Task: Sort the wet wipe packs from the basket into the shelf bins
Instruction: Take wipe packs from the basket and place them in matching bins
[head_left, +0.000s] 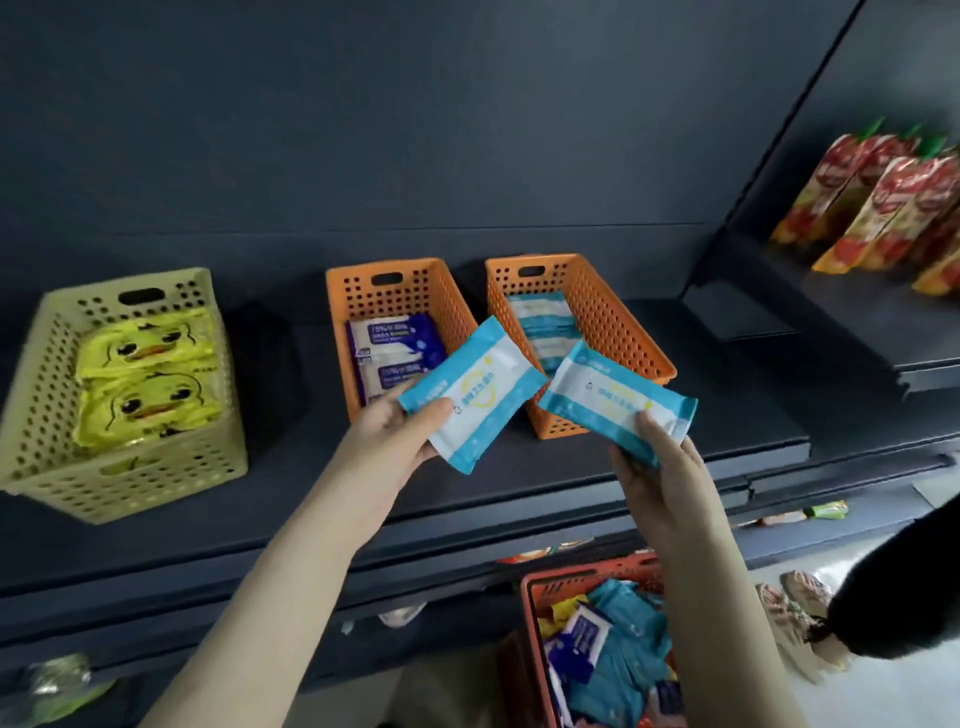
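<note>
My left hand (390, 436) grips a light-blue and white wipe pack (475, 392) in front of the middle orange bin (447, 296), which holds dark-blue packs (395, 343). My right hand (660, 462) grips a second light-blue pack (615, 405) at the front of the right orange bin (618, 317), where matching light-blue packs (543, 322) lie. A beige bin (47, 395) at the left holds yellow duck-print packs (145, 379). Below the shelf, a red basket (535, 618) contains several mixed packs (618, 654).
The bins stand on a dark shelf (571, 467) with a dark back wall. Red and yellow pouches (883, 208) stand on the neighbouring shelf at the right. A dark shape (904, 597) lies at the lower right, over a pale floor.
</note>
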